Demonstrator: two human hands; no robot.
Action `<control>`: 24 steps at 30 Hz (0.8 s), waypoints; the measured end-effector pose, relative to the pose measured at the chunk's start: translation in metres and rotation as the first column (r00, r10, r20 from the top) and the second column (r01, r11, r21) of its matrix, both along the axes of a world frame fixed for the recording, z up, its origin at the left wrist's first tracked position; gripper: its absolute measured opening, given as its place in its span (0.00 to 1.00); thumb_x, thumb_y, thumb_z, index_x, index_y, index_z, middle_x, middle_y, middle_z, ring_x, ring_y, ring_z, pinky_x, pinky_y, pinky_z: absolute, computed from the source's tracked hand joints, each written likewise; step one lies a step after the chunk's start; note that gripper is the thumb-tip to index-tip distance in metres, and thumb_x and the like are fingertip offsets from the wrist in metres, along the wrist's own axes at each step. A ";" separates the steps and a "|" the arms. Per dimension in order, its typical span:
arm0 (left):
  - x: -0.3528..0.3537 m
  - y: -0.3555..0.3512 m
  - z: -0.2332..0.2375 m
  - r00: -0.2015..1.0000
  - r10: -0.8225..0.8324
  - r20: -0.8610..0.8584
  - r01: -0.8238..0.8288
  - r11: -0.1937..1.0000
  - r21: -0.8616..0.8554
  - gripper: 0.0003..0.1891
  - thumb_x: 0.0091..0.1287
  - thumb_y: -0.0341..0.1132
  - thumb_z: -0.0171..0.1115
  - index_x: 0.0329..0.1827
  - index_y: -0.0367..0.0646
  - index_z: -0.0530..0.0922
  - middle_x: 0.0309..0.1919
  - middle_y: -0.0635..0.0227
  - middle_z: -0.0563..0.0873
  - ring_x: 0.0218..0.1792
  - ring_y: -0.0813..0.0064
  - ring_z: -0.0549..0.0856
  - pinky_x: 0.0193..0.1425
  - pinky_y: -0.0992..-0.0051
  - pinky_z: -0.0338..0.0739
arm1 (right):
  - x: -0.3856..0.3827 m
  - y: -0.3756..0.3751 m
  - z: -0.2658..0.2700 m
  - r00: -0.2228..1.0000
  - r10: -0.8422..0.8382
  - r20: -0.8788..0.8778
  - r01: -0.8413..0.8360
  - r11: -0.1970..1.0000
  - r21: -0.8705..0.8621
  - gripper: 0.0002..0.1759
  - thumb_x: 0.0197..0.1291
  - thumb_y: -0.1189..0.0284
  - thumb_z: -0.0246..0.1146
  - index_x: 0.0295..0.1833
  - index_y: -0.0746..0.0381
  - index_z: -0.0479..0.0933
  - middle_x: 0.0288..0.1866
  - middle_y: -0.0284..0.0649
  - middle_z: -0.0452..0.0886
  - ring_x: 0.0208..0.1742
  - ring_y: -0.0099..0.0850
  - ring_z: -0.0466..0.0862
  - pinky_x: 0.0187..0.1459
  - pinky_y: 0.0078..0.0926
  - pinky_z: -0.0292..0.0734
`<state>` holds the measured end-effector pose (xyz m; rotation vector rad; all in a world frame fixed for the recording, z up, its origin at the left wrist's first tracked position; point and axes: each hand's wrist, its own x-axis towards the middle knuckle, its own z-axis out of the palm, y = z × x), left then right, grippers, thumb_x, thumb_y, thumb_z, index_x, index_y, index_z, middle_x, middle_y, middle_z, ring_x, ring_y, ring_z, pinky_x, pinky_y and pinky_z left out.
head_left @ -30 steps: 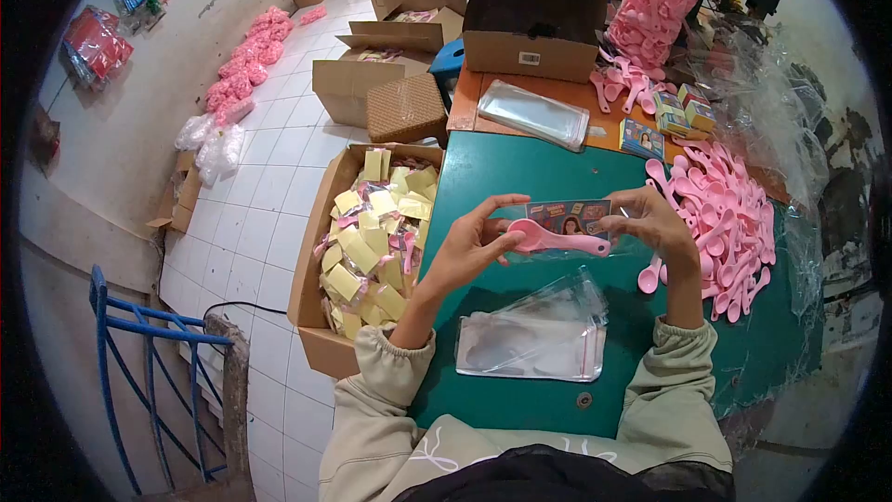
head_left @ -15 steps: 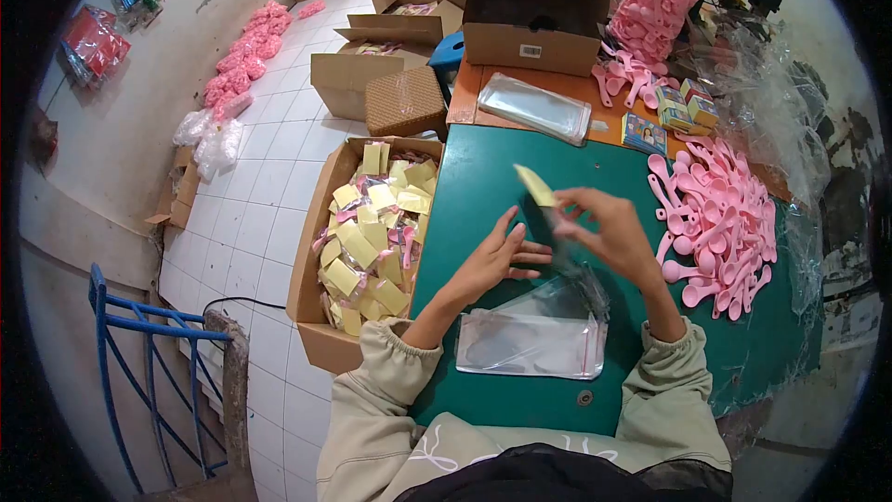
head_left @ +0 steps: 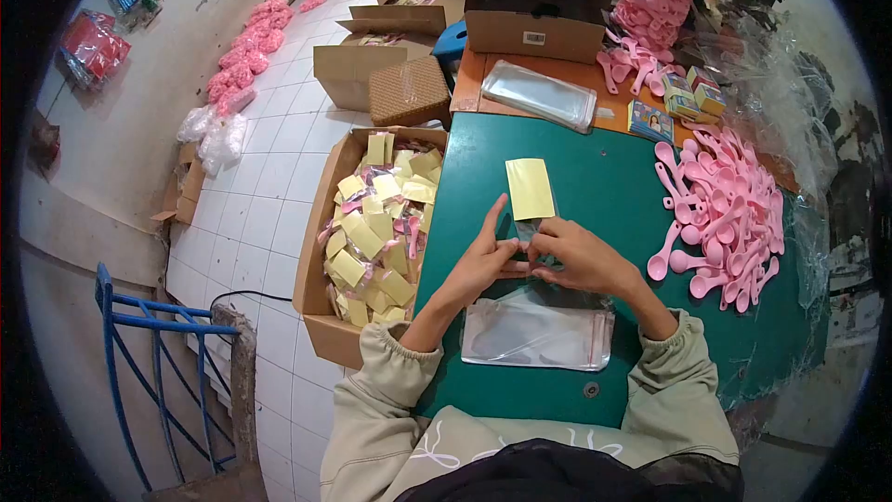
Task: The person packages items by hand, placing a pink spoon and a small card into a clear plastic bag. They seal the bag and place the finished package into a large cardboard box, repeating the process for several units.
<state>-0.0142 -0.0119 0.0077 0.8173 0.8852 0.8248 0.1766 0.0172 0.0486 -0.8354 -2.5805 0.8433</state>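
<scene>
A pale yellow card (head_left: 530, 188) sits in the upper end of a clear plastic bag (head_left: 523, 229), held above the green table. My left hand (head_left: 481, 265) has its index finger stretched out beside the bag, while its thumb and other fingers close on the bag's lower part. My right hand (head_left: 583, 258) pinches the same lower part from the right, and the two hands' fingertips meet there. What lies between the fingertips is mostly hidden. Just below my hands, a stack of clear plastic bags (head_left: 534, 335) lies flat on the table.
Pink spoons (head_left: 725, 223) are heaped on the green table (head_left: 604, 181) at right. A carton (head_left: 323, 316) at left holds many bagged yellow cards and pink spoons. Farther back are more clear bags (head_left: 539, 93), small card packs (head_left: 649, 119) and an open brown box (head_left: 530, 37).
The yellow card has turned from edge-on to face up toward me. My right hand has moved down and left to meet my left hand at the bag's lower part.
</scene>
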 end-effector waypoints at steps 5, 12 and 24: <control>0.000 0.001 -0.004 0.998 0.007 0.059 -0.011 0.998 0.055 0.36 0.71 0.27 0.46 0.74 0.60 0.37 0.42 0.59 0.79 0.40 0.72 0.83 0.48 0.72 0.82 | -0.005 -0.005 -0.002 0.999 -0.019 0.048 0.014 0.995 0.098 0.11 0.47 0.72 0.66 0.35 0.62 0.72 0.38 0.44 0.72 0.42 0.43 0.74 0.44 0.38 0.70; 0.001 0.003 -0.001 0.998 0.057 0.025 -0.056 0.997 -0.048 0.35 0.70 0.29 0.50 0.74 0.58 0.41 0.38 0.63 0.80 0.37 0.75 0.84 0.44 0.74 0.83 | -0.011 -0.007 -0.006 1.000 -0.029 -0.005 0.029 0.964 0.264 0.09 0.45 0.74 0.64 0.32 0.63 0.72 0.36 0.43 0.71 0.41 0.40 0.73 0.43 0.37 0.69; 0.001 0.004 -0.007 0.997 0.075 -0.011 -0.073 0.989 0.131 0.36 0.66 0.25 0.54 0.73 0.47 0.44 0.33 0.60 0.82 0.34 0.75 0.84 0.41 0.77 0.81 | -0.014 -0.012 -0.003 0.996 0.093 0.013 -0.093 0.954 0.286 0.08 0.45 0.76 0.63 0.33 0.63 0.72 0.34 0.40 0.71 0.42 0.36 0.73 0.44 0.34 0.70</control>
